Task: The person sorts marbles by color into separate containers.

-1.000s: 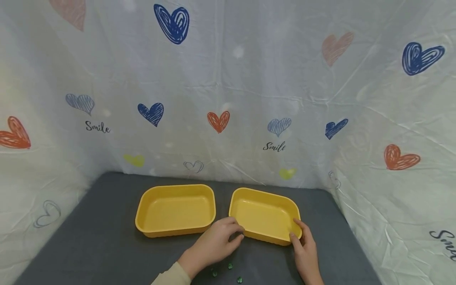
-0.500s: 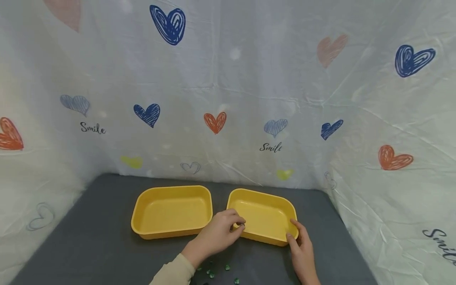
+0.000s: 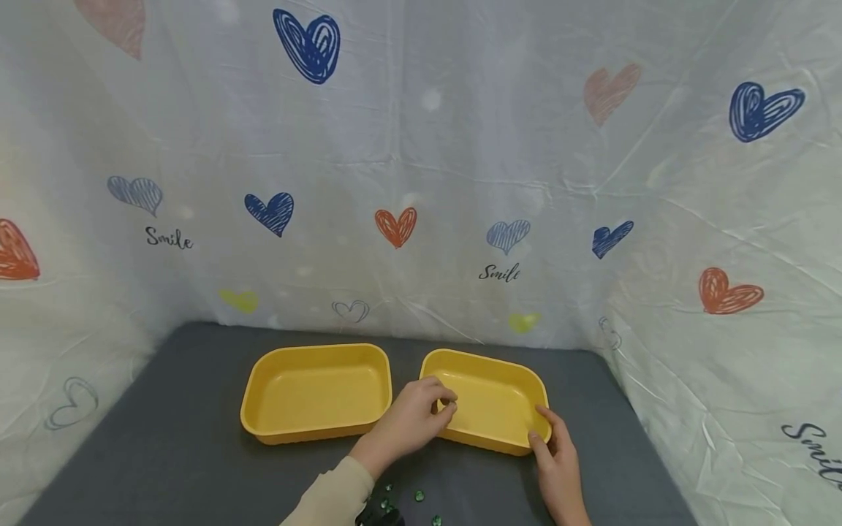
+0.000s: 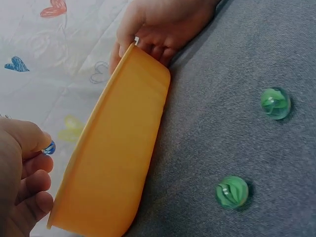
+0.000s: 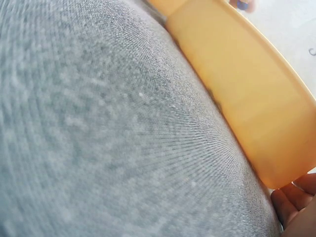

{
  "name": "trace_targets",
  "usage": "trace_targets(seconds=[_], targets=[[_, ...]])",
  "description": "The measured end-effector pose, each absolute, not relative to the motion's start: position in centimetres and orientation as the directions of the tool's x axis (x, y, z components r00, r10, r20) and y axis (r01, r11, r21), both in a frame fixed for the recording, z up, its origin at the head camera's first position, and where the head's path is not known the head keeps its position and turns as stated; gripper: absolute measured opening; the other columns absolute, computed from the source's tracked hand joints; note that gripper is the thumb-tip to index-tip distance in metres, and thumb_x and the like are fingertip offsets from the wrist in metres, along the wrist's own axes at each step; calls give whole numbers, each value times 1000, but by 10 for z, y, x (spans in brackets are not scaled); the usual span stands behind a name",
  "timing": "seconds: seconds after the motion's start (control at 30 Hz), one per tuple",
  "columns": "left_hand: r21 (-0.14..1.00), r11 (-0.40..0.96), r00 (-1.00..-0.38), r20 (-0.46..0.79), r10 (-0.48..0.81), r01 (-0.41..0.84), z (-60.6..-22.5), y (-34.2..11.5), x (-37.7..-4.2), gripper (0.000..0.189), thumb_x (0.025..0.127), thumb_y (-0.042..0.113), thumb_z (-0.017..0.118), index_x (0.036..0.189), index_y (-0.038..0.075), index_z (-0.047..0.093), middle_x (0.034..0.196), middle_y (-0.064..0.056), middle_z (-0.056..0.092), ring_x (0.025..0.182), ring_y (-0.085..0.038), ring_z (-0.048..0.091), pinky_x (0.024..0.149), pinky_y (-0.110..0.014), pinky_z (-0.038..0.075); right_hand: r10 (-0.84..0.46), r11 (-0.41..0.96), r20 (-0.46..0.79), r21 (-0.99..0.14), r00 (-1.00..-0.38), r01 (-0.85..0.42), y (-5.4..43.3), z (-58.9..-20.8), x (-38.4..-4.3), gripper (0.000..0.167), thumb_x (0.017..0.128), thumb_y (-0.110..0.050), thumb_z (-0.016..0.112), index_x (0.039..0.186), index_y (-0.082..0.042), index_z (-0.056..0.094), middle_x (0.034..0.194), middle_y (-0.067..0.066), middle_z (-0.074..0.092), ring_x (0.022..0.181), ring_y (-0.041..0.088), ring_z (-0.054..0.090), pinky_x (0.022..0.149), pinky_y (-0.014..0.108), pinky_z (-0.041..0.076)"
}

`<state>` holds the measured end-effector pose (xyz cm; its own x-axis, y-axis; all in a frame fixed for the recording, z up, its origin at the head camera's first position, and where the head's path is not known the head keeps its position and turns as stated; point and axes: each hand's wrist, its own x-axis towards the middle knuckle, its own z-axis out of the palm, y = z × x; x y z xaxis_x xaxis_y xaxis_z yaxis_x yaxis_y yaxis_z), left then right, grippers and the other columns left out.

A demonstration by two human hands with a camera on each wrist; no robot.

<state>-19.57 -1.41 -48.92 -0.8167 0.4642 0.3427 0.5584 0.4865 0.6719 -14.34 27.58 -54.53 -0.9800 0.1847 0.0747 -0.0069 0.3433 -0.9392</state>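
Observation:
In the left wrist view a blue swirled marble (image 4: 49, 147) is pinched between the thumb and finger of my left hand (image 3: 414, 415). That hand hovers over the near left part of the right yellow tray (image 3: 493, 398). At the tray's right end, my right hand (image 3: 559, 467) grips the rim with its thumb inside and fingers outside. Green swirled marbles, such as one marble (image 4: 276, 103) and another (image 4: 232, 192), lie on the grey cloth in front of the tray. Part of the near rim is hidden behind my left hand.
To the left stands a second yellow tray (image 3: 316, 394) with nothing seen inside. Several green marbles (image 3: 419, 496) lie near the front, some partly behind the left sleeve and a dark object (image 3: 381, 518). A white curtain (image 3: 395, 292) with printed hearts hangs behind the table.
My left hand has moved forward and slightly right, from the near rim to over the right tray, still pinching the marble. My right hand keeps its grip on the tray.

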Motion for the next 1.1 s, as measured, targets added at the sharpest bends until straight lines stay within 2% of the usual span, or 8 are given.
trace_targets(seconds=[0.33, 0.63, 0.93, 1.1], targets=[[710, 505, -862, 309, 403, 491, -495, -10, -205, 16, 104, 14, 78, 116, 4, 83, 97, 5, 68, 80, -7, 56, 71, -20, 55, 191, 356, 73, -934, -979, 0, 275, -546, -143, 49, 115, -12, 56, 162, -4, 43, 171, 23, 35, 157, 36, 37, 92, -4, 36], [707, 515, -868, 313, 386, 485, -496, -8, -209, 17, 102, 11, 79, 116, 2, 83, 96, 2, 68, 79, -9, 56, 70, -22, 55, 186, 343, 89, -939, -978, -20, 274, -545, -144, 48, 114, -9, 56, 161, -3, 43, 171, 23, 35, 156, 36, 38, 93, -3, 39], [712, 527, -879, 292, 378, 463, -497, -7, -208, 19, 103, 15, 78, 118, 4, 83, 97, 5, 67, 81, -9, 56, 72, -21, 55, 179, 330, 88, -943, -980, -25, 275, -545, -144, 49, 114, -8, 55, 161, -2, 42, 172, 23, 33, 158, 37, 35, 94, -4, 38], [712, 521, -874, 299, 383, 471, -497, -8, -209, 18, 104, 14, 78, 118, 4, 83, 96, 4, 67, 81, -8, 56, 72, -21, 55, 185, 338, 87, -941, -979, -20, 275, -546, -144, 49, 114, -8, 55, 161, -3, 43, 171, 23, 34, 156, 37, 38, 93, -3, 38]])
